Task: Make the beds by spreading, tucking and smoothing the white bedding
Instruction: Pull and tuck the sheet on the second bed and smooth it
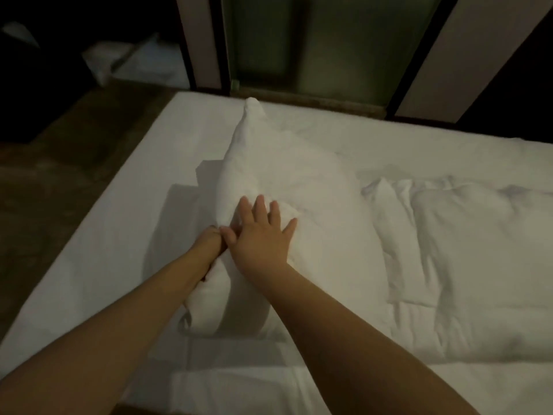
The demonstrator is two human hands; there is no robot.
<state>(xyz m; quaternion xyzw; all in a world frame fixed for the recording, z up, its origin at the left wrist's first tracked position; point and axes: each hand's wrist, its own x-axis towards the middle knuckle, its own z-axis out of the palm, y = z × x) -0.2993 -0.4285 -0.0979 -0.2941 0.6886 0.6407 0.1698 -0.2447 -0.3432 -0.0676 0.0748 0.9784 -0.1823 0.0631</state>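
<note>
A white pillow [269, 163] lies tilted on the white-sheeted bed [98, 235], its far corner pointing toward the wall. My right hand [260, 232] rests flat on the pillow's near part with fingers spread. My left hand [211, 247] is tucked under the pillow's left edge, fingers hidden in the fabric and seemingly gripping it. A rumpled white duvet [463, 250] lies bunched on the right side of the bed. A folded white sheet [239, 381] lies flat near the front edge.
A brown floor [59, 163] runs along the bed's left side. More white bedding [143, 64] lies in the dark back left. A greenish glass panel [329, 43] with dark frames stands behind the bed.
</note>
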